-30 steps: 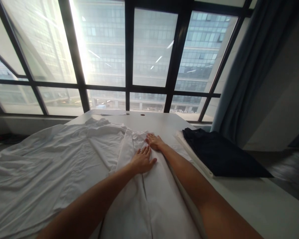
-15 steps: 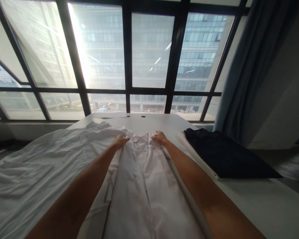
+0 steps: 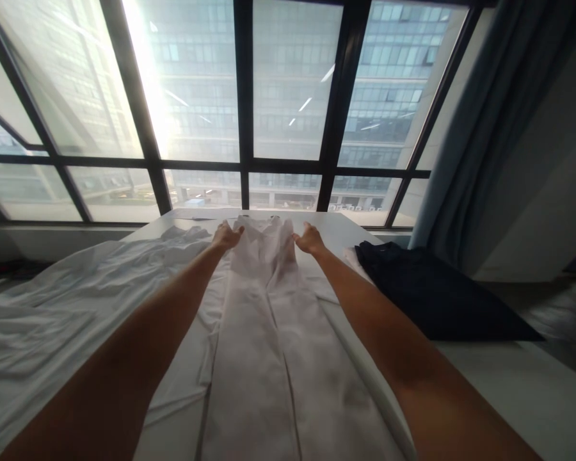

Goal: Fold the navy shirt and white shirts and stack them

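Pale trousers (image 3: 264,320) stretch lengthwise down the middle, their waist end raised at the far end and their legs running toward me. My left hand (image 3: 228,235) pinches the left corner of the waist, and my right hand (image 3: 309,239) grips the right corner, fingers closed on the edge. Beneath and to the left of the trousers, more white cloth is spread. The underside of the waist is hidden from view.
A wrinkled white garment (image 3: 91,301) covers the left side. Folded dark navy clothes (image 3: 436,291) lie on the right over a paler piece. The white table (image 3: 518,384) reaches toward a framed window; a blue-grey curtain (image 3: 465,147) hangs at the right.
Both hands have lifted the waist end of the trousers and moved it farther away, toward the window. The camera view has tilted slightly downward.
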A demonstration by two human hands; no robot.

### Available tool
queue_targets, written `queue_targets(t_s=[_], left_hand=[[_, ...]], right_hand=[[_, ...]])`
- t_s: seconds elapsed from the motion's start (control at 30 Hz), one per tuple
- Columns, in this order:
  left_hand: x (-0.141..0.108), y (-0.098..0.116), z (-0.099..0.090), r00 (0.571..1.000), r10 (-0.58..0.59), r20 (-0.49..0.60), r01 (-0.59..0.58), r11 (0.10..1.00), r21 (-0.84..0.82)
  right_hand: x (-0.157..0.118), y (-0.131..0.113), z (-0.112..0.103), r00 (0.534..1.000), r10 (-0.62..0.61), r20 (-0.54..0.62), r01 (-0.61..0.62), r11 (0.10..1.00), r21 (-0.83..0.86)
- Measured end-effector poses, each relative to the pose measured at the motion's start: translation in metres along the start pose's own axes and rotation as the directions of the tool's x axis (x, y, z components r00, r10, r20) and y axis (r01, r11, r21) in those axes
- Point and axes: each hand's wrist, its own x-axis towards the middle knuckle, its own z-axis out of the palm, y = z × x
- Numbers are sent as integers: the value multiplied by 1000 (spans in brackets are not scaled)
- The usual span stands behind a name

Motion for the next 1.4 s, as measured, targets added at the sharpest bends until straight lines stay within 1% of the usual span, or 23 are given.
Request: queue_targets(t_s=[0.03,0.07,0.1,0.13,0.2,0.27,0.33,0.37,0.43,0.5,0.57,0.63,0.67,0.73,0.83,0.93,1.03,1.17,1.23,1.33,1.4], left_hand=[[-14,-3,2,997,44,57,-47,998,49],[-32,-5,5,986,106,127,-117,990,82],[-54,-7,8,963,183,199,-204,974,95],[-77,-8,11,928,266,263,-297,951,88],[-125,-8,16,833,404,379,-456,888,55],[-166,-6,18,755,463,464,-535,844,28],[-191,-3,16,700,500,510,-573,819,-17],[-197,-3,14,666,529,526,-593,803,-57],[-198,-3,6,592,603,534,-630,760,-160],[-190,-6,-3,530,663,528,-649,719,-251],[-181,-8,-12,498,701,510,-661,688,-300],[-175,-8,-17,472,728,498,-690,656,-306],[-174,-7,-19,465,732,499,-706,646,-290],[-174,-3,-20,470,721,508,-736,639,-225],[-175,4,-20,484,691,536,-775,624,-104],[-167,7,-20,467,681,564,-810,585,-35],[-152,8,-19,454,676,580,-837,547,17],[-133,20,-15,487,620,615,-842,521,140],[-128,28,-12,479,602,639,-857,479,191],[-122,37,-9,447,558,699,-888,373,270],[-119,39,-8,448,518,729,-891,332,311]], right_hand=[[-16,0,2,998,-37,41,38,999,-23],[-36,1,4,993,-77,86,79,997,-24],[-57,1,6,984,-121,134,127,991,-37],[-79,2,7,970,-164,180,176,983,-54],[-123,1,6,923,-275,271,313,944,-108],[-161,-2,2,870,-377,318,433,892,-128],[-190,-6,-5,825,-451,342,514,849,-121],[-201,-8,-10,805,-474,356,543,831,-122],[-219,-12,-18,781,-500,374,579,805,-131],[-232,-13,-26,767,-530,362,603,789,-123],[-244,-13,-31,746,-576,333,632,770,-84],[-254,-13,-33,710,-623,327,670,741,-42],[-258,-13,-33,693,-640,332,685,728,-30],[-265,-11,-31,669,-660,341,708,706,-25],[-271,-9,-27,658,-674,336,726,686,-46],[-273,-8,-25,630,-697,342,755,652,-63],[-273,-9,-24,606,-707,366,778,622,-87],[-275,-12,-25,597,-695,400,785,609,-113],[-275,-14,-26,593,-695,406,787,607,-111],[-276,-14,-27,590,-704,395,790,606,-98],[-276,-13,-27,593,-709,382,785,614,-80]])
